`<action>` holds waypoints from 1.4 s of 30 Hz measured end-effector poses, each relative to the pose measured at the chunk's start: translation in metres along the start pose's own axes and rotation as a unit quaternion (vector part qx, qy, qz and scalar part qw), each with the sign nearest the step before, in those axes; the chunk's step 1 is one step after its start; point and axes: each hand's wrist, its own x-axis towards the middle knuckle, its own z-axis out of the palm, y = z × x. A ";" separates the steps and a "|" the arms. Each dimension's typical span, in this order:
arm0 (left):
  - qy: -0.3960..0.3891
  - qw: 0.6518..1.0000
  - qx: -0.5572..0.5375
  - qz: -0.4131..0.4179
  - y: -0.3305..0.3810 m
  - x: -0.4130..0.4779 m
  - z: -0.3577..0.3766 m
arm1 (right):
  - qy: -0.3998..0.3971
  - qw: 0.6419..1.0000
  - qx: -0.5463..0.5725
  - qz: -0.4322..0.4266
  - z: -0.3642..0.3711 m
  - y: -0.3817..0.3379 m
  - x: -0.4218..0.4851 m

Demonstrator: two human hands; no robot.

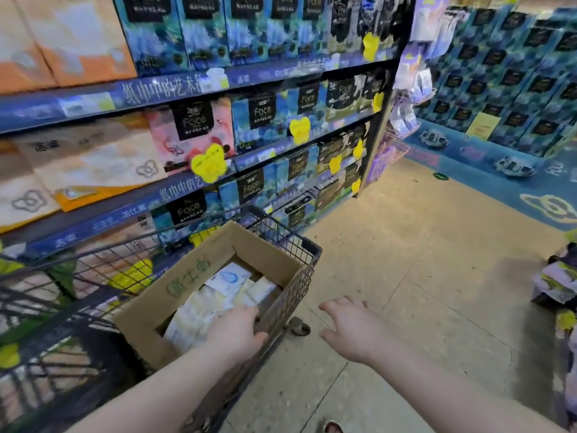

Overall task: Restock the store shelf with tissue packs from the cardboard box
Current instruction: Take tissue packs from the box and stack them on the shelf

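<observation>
An open cardboard box (199,276) with green print sits in a wire shopping cart (299,245). Several white and pale yellow tissue packs (215,298) lie inside it, one with a blue drop design. My left hand (237,332) reaches into the box's near right corner and lies flat on the packs, thumb out over the box rim. My right hand (349,326) hovers over the floor to the right of the cart, fingers spread, holding nothing. The store shelf (193,185) stands to the left, behind the cart, filled with blue, pink and orange tissue packs.
Yellow price tags (209,162) hang from the shelf edges. A wall of blue tissue boxes (505,76) rises at the far right behind a blue floor mat (487,173). Purple packs (559,279) are piled on the floor at right. Beige floor (406,245) lies between.
</observation>
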 end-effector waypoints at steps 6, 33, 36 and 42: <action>0.008 0.990 -0.029 -0.138 -0.003 0.053 -0.008 | -0.033 0.995 -0.030 -0.089 -0.034 0.045 0.096; -0.058 0.912 -0.272 -0.300 -0.145 0.206 0.054 | -0.236 0.960 -0.037 -0.146 0.047 -0.061 0.362; -0.038 0.886 -0.344 -0.310 -0.154 0.241 0.072 | -0.222 0.964 -0.003 -0.146 0.068 -0.067 0.389; -0.003 0.827 -0.424 -0.368 -0.164 0.305 0.111 | -0.241 0.960 0.050 -0.132 0.120 -0.076 0.437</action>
